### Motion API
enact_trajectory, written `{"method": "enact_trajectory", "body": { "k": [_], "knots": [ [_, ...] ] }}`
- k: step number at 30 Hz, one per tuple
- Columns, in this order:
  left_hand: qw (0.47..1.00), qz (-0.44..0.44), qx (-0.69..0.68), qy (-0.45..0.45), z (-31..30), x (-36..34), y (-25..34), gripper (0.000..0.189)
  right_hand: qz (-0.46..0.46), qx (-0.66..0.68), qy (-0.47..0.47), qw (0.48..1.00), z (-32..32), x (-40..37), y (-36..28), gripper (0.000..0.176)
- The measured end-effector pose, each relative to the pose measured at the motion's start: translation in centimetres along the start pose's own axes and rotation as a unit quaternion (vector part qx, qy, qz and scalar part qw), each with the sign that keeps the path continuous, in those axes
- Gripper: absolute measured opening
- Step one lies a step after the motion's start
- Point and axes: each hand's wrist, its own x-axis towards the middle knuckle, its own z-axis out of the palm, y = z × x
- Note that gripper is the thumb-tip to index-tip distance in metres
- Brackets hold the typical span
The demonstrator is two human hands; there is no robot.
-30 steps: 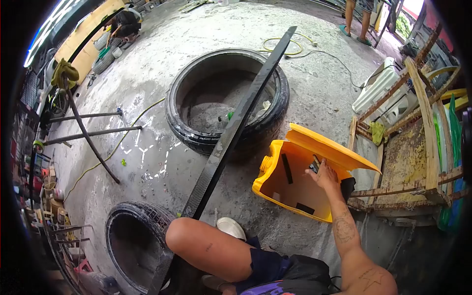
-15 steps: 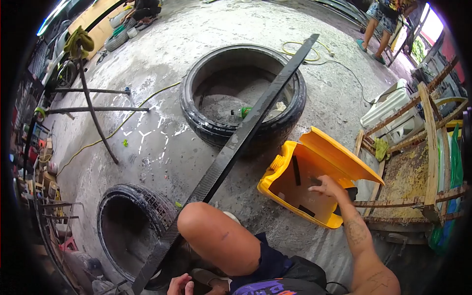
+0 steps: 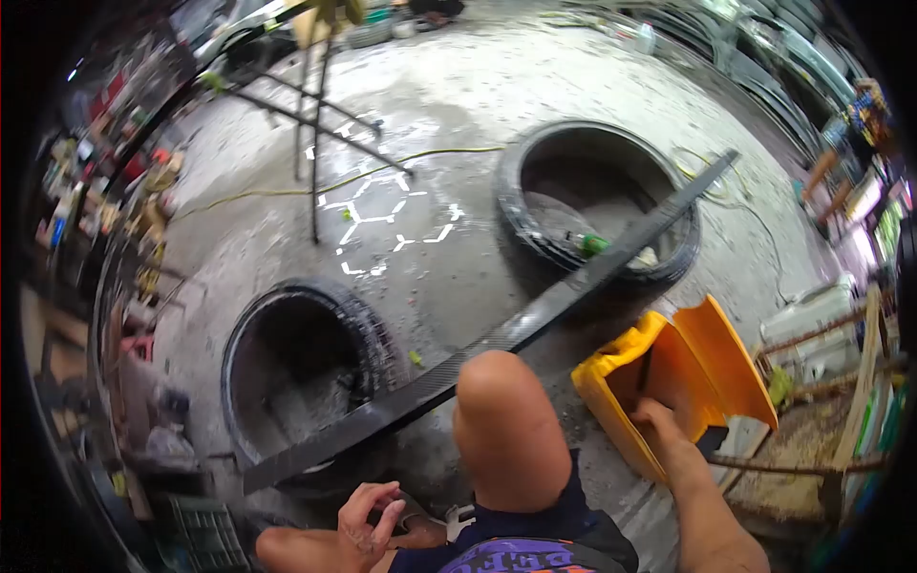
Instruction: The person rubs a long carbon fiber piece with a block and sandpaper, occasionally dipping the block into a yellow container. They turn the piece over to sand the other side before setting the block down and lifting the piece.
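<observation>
My right hand [image 3: 655, 417] reaches down into a yellow plastic box [image 3: 609, 428] with its hinged lid [image 3: 734, 372] swung open. The fingers are hidden inside the box. Over my lap, my left hand [image 3: 371, 519] hovers with fingers loosely bent and the thumb apart, nothing in it. A long black bar with a woven, carbon-like pattern [image 3: 506, 332] lies slanting across two tires. Its near end rests over the smaller-looking tire [image 3: 374, 329] at left, and its far end crosses the other tire [image 3: 511, 205]. My raised knee is beside the bar's middle.
A yellow hose [image 3: 258, 194] runs over the concrete floor behind the tires. A metal stand [image 3: 318, 143] is at the back left. Wooden frames [image 3: 864, 382] and a white plastic piece [image 3: 812, 310] crowd the right. A person [image 3: 850, 143] stands at the far right.
My head has turned left, shifting the scene rightward. My right hand has gone deeper into the yellow box. My left hand has come further into view.
</observation>
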Motion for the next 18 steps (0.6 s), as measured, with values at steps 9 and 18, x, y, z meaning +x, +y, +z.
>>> {"method": "enact_trajectory", "body": {
  "k": [9, 18],
  "knots": [
    [0.999, 0.025, -0.004, 0.028, -1.9, 2.0, 0.2, 0.025, -0.019, 0.266, 0.157, 0.951, -8.6, -10.8, -4.4, 0.043],
    [0.998, 0.009, -0.014, 0.067, -2.3, 0.4, -1.7, 0.023, 0.110, 0.417, 0.230, 0.872, -7.3, -9.6, -6.2, 0.051]
  ]
}}
